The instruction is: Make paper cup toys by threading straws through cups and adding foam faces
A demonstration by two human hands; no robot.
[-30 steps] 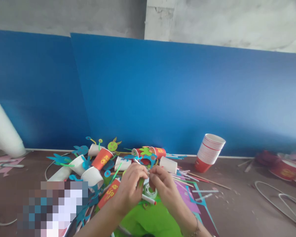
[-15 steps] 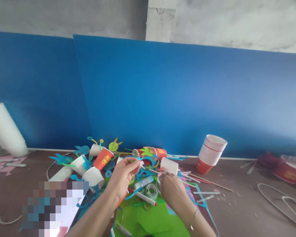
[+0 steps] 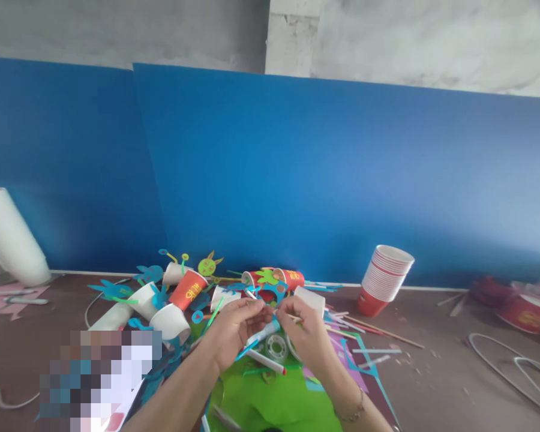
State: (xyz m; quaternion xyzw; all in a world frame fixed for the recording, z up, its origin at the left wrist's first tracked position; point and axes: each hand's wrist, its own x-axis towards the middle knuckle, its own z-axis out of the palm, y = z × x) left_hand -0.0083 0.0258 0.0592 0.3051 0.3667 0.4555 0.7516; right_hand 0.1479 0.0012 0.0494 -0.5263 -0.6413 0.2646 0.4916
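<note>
My left hand [image 3: 236, 330] and my right hand [image 3: 301, 330] meet fingertip to fingertip above the craft pile. Thumb and fingers of the left hand are pinched near a thin blue and white piece [image 3: 251, 294]; a green straw [image 3: 213, 315] shows beside that hand. The right hand is also pinched, and what lies between its fingertips is too small to make out. Just below the hands are a tape roll [image 3: 276, 347], a white marker with a red end [image 3: 267, 362] and a glue tube [image 3: 265, 332]. Green paper [image 3: 274, 396] lies beneath.
Paper cups with cut-out animals [image 3: 189, 289] crowd the back left. A tall cup stack [image 3: 387, 273] stands right of centre. Thin sticks [image 3: 382, 329] lie on the brown table [image 3: 436, 396]. A white roll [image 3: 13, 237] leans at far left; a cable [image 3: 513, 372] loops at right.
My right hand has risen from beside the tape roll to meet my left hand. The left hand has shifted slightly right and lower, with its fingers turned inward.
</note>
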